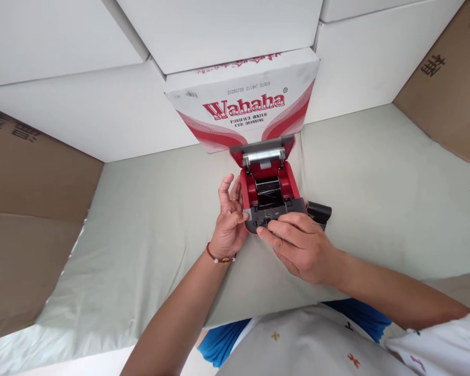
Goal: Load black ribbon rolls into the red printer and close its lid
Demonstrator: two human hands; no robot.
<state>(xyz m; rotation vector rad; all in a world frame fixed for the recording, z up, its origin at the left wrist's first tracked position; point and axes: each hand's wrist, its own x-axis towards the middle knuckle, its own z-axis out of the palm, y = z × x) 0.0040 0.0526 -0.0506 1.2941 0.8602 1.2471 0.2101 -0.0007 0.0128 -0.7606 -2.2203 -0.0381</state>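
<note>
A printed Wahaha carton [241,112] stands upright on the pale green cloth [141,209], backed by stacked white boxes [348,68]. Brown cardboard [27,224] walls in the left end, and another brown box [450,89] closes off the right. Just before the carton sits the red device [292,180], its hinged lid [263,147] raised at the carton's foot, so the way behind it is blocked. Inside the red body lies a glossy black roll [269,192]; a silvery roller [263,155] spans the lid's underside. A separate black piece [319,212] rests just right of the device. The left hand [232,222] lays its thumb on the front left corner, other fingers spread along that side. The right hand [303,245] bends its fingertips onto the dark front edge. Whether either hand truly grips anything, I cannot tell; the fingers hide the contact.
</note>
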